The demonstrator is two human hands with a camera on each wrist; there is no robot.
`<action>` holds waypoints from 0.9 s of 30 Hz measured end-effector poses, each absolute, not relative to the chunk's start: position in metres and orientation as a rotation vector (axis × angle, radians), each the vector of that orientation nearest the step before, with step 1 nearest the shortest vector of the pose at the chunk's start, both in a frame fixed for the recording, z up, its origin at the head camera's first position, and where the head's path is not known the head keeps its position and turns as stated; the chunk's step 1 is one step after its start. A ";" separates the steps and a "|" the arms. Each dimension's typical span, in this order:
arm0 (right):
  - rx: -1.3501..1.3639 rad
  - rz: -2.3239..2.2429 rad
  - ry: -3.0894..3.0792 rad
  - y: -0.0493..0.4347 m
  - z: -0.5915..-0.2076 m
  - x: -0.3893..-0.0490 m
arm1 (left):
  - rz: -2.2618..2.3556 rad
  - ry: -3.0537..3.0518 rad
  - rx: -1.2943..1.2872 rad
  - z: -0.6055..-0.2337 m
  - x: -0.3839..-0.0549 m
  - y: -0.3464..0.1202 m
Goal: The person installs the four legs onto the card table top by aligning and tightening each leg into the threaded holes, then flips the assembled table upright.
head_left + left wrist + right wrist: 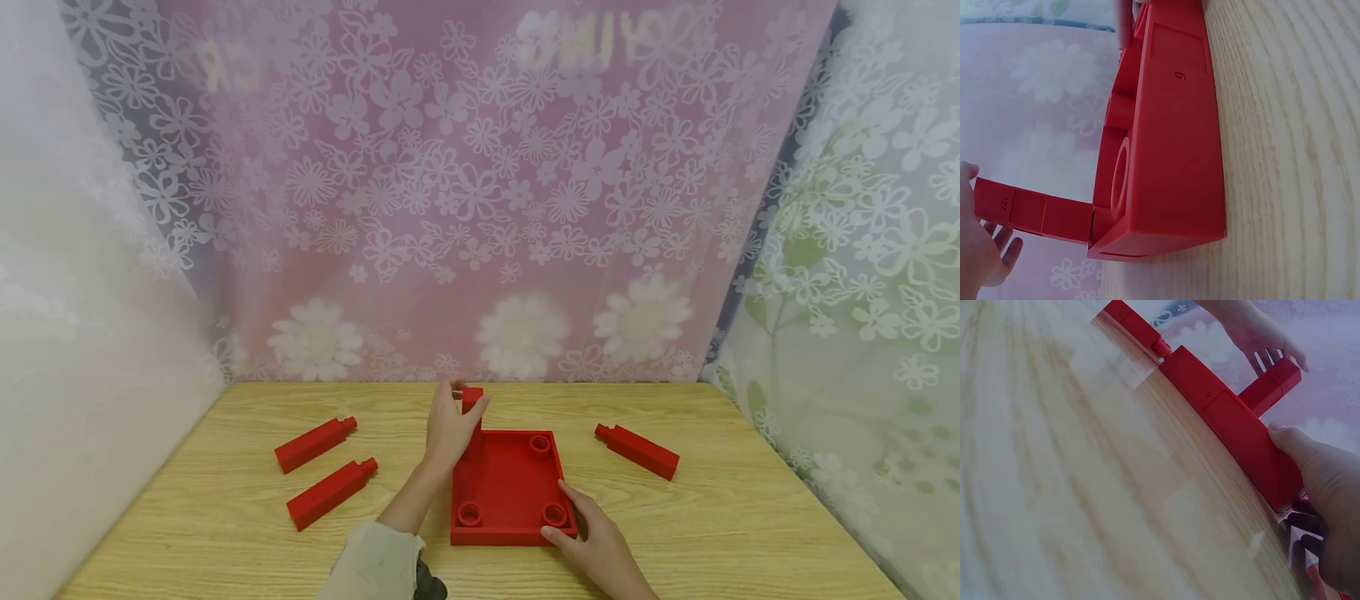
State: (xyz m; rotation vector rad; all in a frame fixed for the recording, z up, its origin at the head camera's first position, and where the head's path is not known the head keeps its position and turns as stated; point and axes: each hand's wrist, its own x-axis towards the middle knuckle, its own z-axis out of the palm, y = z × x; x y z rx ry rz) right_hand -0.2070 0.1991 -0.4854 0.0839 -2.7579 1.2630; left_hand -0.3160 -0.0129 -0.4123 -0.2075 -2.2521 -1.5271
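A small red square tabletop (pixel 498 538) lies upturned, its raised rim and round corner sockets facing up. At its far left corner a red table leg (pixel 472 395) stands upright; the lower end is hidden in the head view. My left hand (pixel 448 427) holds this leg near its top, between thumb and fingers. In the left wrist view the leg (pixel 1054 215) meets the tabletop (pixel 1175 144) at that corner. My right hand (pixel 600 546) grips the near right corner, thumb on the rim. Its fingers (pixel 1307 525) curl around the outer side in the right wrist view.
Two more red legs (pixel 315 444) (pixel 330 495) lie on the wooden table (pixel 225 533) at the left. Another leg (pixel 639 452) lies at the right. A flowered curtain (pixel 480 208) hangs behind, with pale sheets at both sides.
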 end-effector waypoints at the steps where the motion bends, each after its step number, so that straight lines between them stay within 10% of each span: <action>1: 0.085 1.262 -2.757 0.199 -0.485 -0.207 | -1.525 -2.250 -0.188 -0.413 -0.316 -0.013; 27: 0.074 1.262 -2.767 0.198 -0.484 -0.206 | -1.496 -2.227 -0.356 -0.416 -0.317 -0.020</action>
